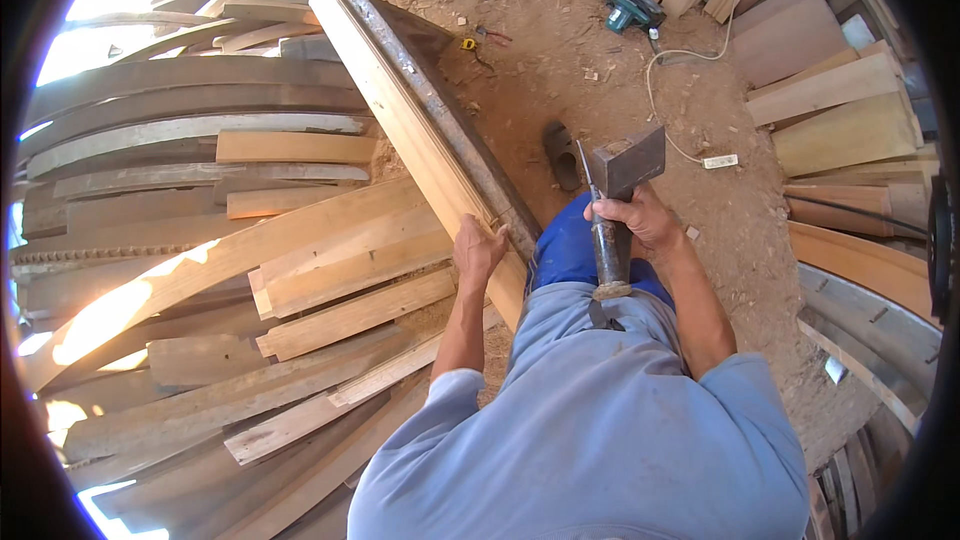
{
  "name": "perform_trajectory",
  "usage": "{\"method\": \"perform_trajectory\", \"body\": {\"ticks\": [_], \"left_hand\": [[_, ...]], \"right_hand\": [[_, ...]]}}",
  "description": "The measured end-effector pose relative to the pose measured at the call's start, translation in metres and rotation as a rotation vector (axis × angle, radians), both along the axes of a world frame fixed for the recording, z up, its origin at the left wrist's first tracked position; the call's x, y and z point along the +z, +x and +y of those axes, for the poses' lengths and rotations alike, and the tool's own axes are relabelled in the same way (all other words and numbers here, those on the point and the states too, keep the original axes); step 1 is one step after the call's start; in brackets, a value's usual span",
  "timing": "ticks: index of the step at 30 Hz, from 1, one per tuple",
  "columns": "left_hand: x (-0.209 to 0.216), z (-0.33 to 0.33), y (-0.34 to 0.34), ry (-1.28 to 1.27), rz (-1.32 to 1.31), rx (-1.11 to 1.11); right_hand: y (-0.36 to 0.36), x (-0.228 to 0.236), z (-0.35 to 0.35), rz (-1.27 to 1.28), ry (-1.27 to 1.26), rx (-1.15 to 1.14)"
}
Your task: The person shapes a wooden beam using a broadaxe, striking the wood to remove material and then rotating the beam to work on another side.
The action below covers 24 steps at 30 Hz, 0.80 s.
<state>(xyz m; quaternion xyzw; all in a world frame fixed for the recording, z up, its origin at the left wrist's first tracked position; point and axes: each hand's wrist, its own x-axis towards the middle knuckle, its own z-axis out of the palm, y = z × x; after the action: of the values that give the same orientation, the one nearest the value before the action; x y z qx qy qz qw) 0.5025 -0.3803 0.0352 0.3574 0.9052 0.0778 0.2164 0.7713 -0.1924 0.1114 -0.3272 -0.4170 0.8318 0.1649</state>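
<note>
The person's two hands are working apart: the right hand [648, 220] is clamping around a dark, broad-headed tool [612, 250] just below its head, with a thin pointed rod [584, 162] standing alongside, while the left hand [480, 248] is resting on a long pale plank [408, 135] with its fingers curling; whether they are pinching the edge, I cannot tell. The tool is looking heavy and hard, probably pulling toward its wide head, so the neck where the right hand is closing is giving a steady hold. The plank is running diagonally under the left hand and away beyond it; it is probably feeling stiff, fairly light for its length and dry rather than slippery, best taken by both long edges. A dark, rough beam [436, 105] is lying along its right side. Left of the left hand, boards [360, 268] are stacking up; beyond both hands, a sandal [561, 153] is lying on the dusty ground, and a green power saw [632, 8] is sitting farthest off.
</note>
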Motion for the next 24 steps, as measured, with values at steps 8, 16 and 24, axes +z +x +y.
{"method": "perform_trajectory", "body": {"ticks": [8,16,24], "left_hand": [[-0.016,0.028,-0.024,-0.293,0.059,-0.100],[-0.030,0.025,-0.065,-0.390,-0.170,-0.146],[-0.021,-0.075,0.003,-0.111,-0.068,0.493]], "right_hand": [[0.029,0.002,0.020,-0.021,-0.067,-0.107],[0.068,-0.016,0.050,-0.001,-0.120,-0.330],[0.101,-0.036,0.072,-0.001,-0.216,-0.513]]}}
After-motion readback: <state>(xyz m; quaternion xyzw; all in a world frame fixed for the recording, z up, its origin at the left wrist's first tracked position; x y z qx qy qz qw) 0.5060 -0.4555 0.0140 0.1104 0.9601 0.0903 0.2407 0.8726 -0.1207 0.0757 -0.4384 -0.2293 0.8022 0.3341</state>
